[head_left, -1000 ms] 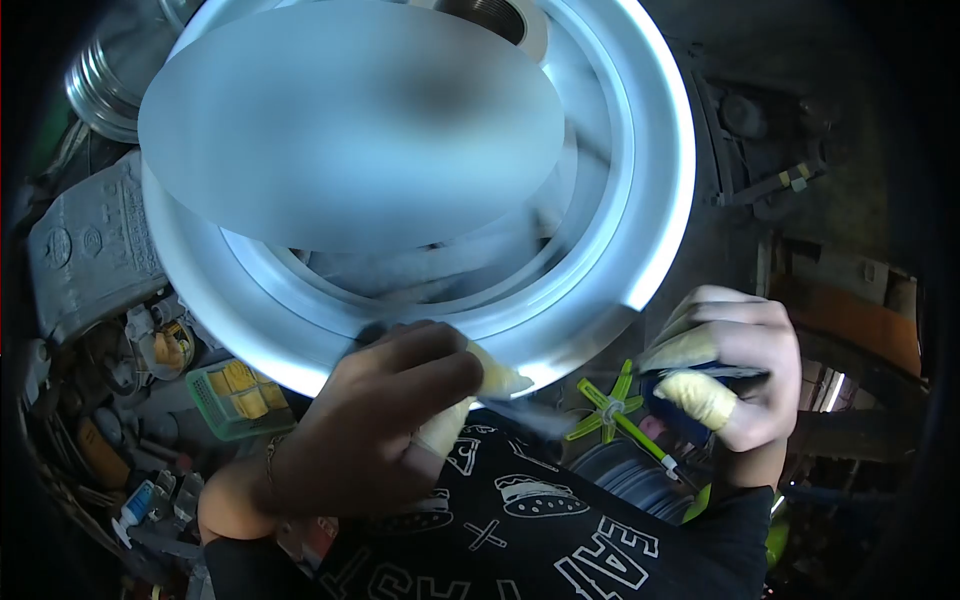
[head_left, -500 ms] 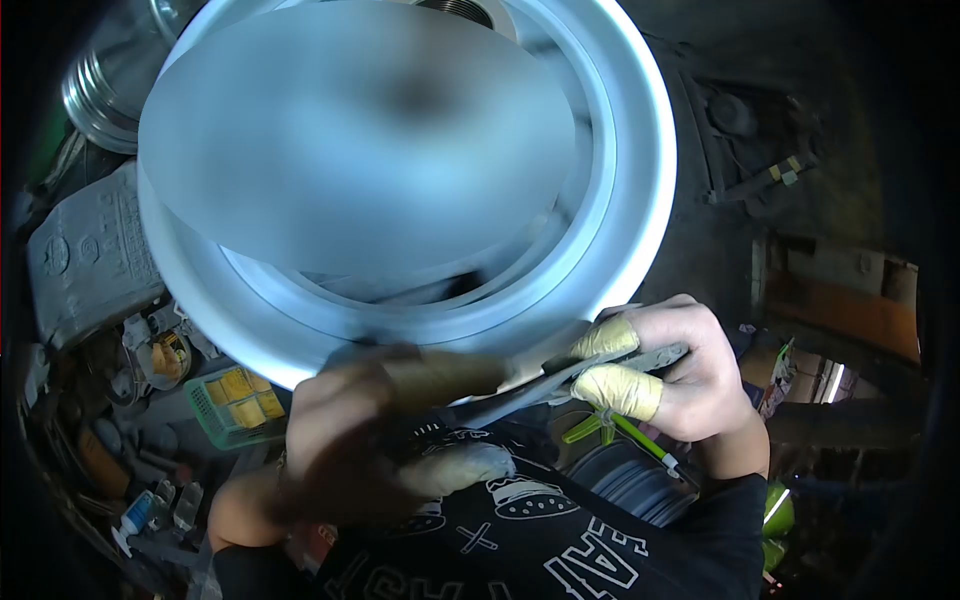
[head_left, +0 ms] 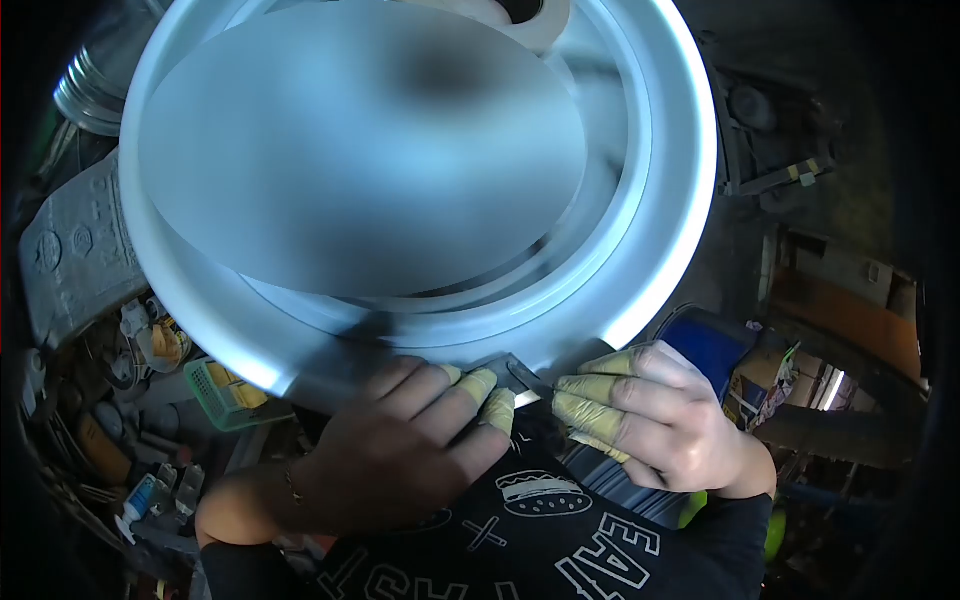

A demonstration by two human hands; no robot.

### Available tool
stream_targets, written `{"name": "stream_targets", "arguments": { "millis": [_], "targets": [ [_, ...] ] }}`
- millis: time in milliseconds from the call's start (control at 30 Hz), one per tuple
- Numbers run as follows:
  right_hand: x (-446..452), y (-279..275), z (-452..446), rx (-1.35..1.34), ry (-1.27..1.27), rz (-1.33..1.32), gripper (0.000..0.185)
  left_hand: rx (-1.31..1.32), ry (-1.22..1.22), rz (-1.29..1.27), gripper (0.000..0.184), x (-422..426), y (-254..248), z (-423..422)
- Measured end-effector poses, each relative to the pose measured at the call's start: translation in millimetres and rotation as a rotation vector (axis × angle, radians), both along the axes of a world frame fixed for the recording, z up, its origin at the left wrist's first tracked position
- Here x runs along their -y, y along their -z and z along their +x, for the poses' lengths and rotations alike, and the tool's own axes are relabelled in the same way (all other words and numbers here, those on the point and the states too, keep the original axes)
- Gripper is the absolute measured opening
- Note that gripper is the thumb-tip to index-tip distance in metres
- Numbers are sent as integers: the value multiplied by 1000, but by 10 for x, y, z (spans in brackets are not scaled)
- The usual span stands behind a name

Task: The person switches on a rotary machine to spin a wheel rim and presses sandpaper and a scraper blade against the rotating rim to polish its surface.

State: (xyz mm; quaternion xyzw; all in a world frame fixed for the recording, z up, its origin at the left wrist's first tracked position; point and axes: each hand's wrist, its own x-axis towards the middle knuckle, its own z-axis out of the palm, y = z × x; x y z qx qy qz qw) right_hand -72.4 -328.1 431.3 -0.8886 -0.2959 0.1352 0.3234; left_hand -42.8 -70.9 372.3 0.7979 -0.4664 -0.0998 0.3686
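A large, shiny, pale round metal piece, like a wheel rim, fills the upper middle; a blurred oval hides most of its inside. At its near edge is a dark, thin flat strip, whose exact kind I cannot make out. My right hand is closed on the strip's right end, its fingers bent together. My left hand is closed too, with fingertips pressed at the strip's left end against the metal edge. Yellowish tape wraps fingers on both hands.
At left are a grey cast block, a green basket with yellow pieces and a small white-and-blue bottle. A blue drum and a cardboard box stand at right. A metal frame lies farther back.
My left hand has gone from a motion blur near the strip to gripping its left end. My right hand has shifted slightly down, and the strip now lies against the round piece's near edge.
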Motion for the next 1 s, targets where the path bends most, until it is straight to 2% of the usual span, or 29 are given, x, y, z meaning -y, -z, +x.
{"name": "stream_targets", "arguments": {
  "millis": [400, 1000],
  "targets": [
    [24, 39, 163, -115, -49, -47, 30, -22, 61, 38, 21, -22, -5, 14],
    [42, 76, 365, -244, -136, -94, 39, -78, 122, 76, 15, 16, 15, 84]
  ]
}}
